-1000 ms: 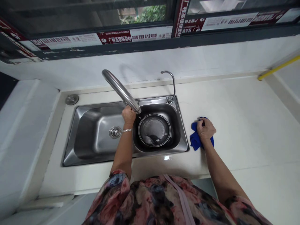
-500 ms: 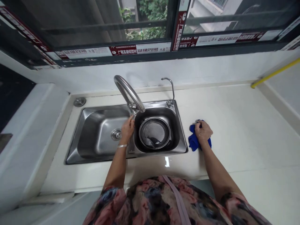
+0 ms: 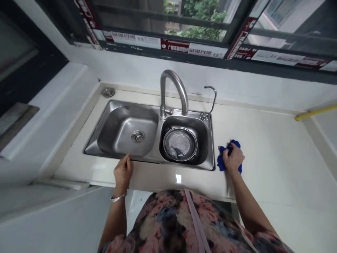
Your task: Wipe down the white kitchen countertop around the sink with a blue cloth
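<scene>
On the counter right of the sink, my right hand (image 3: pixel 233 159) is closed on a crumpled blue cloth (image 3: pixel 220 164), its fingers pressing into the fabric. My left hand (image 3: pixel 123 172) hovers at the front rim of the left basin (image 3: pixel 118 135), fingers curled in with nothing visible in them. A round pan-like vessel with a perforated metal strainer (image 3: pixel 180 143) lies in the right basin (image 3: pixel 204 137). Something dark and pale, hard to make out, rests inside it. The curved metal faucet (image 3: pixel 176 78) stands behind the divider, its spout over the right basin.
A thin second tap (image 3: pixel 213 96) rises at the sink's back right corner. A round metal lid (image 3: pixel 108 92) sits on the counter's back left. Behind are a white wall and a window frame (image 3: pixel 200 51). A yellow pipe (image 3: pixel 316 112) enters at right.
My left hand has left the faucet's base and come back toward the counter's front. My right hand stays on the cloth. The camera view has turned left.
</scene>
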Demonstrator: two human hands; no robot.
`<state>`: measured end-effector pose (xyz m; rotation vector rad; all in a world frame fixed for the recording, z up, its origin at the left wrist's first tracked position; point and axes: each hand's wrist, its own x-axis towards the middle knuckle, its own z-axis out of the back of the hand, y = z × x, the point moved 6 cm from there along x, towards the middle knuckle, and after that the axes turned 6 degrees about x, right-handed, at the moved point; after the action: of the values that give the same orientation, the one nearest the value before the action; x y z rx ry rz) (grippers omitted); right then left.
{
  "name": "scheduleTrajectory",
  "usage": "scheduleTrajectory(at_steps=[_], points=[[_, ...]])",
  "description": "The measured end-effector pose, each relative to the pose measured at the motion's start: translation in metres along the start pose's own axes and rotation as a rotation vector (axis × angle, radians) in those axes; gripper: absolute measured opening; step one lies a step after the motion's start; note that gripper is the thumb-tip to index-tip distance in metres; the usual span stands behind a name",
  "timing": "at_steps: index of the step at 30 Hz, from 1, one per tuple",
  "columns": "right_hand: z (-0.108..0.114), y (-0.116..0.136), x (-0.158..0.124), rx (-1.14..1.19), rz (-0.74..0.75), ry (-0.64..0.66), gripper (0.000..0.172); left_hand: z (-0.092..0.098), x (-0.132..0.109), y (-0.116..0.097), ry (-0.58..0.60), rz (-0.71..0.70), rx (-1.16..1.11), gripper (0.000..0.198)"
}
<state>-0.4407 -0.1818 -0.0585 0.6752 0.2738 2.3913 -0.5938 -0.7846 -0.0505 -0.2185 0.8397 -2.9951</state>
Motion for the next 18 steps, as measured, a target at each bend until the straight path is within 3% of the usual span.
scheduleTrajectory(at_steps=[5,8,11,15,18], points=[[0.004,0.007,-0.015,0.019,0.054,0.190,0.039,-0.005,-0.009,0.006,0.026,-0.007,-0.017,0.050],[0.007,0.008,-0.006,0.133,-0.065,0.281,0.037,-0.014,-0.008,0.005,0.005,0.056,0.068,0.050],[0.010,0.017,0.014,0.421,-0.265,0.291,0.042,-0.021,-0.008,-0.003,0.004,0.058,0.133,0.047],[0.011,0.055,0.047,0.807,-0.435,0.220,0.046,-0.022,-0.008,-0.012,0.017,0.015,0.145,0.042],[0.004,0.098,0.069,0.917,-0.374,0.231,0.042,-0.020,-0.008,-0.011,0.031,0.038,0.142,0.042]])
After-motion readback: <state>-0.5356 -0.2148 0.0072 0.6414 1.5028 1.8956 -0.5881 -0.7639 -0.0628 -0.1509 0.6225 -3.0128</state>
